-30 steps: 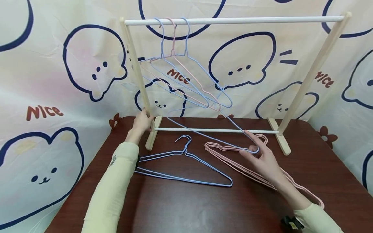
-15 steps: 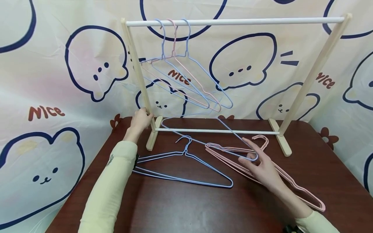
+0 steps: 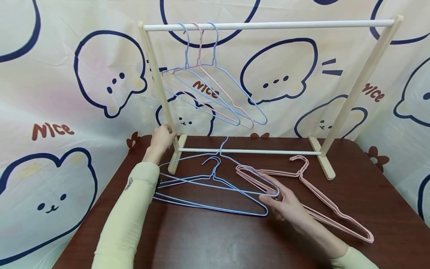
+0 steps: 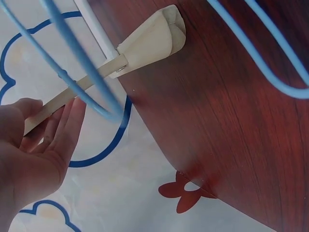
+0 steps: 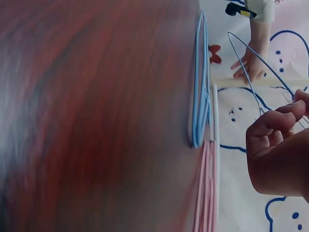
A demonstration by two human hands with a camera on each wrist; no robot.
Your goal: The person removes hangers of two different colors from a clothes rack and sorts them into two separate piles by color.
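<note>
My left hand (image 3: 162, 141) grips the left wooden post (image 3: 156, 74) of a clothes rack low down, thumb and fingers around it in the left wrist view. The right hand (image 3: 285, 203) pinches the lower corner of a blue clothes hanger (image 3: 229, 158), held above the table with its hook toward the rack. In the head view this hanger overlaps a pair of blue hangers (image 3: 235, 211) lying on the table. Its left end is hidden behind my left forearm. Beneath and beside the right hand lie several stacked pink hangers (image 3: 332, 203).
From the left part of the white top rail (image 3: 302, 25) hang two blue hangers and a pink hanger (image 3: 215, 82). A lower rail (image 3: 248, 151) joins the rack's wooden feet on the dark brown table (image 3: 215, 243). A bear-print cloth (image 3: 100, 74) stands behind.
The right hand has moved down, left and toward me, bringing the blue hanger from below the hung hangers to in front of the lower rail. My left hand stays on the post.
</note>
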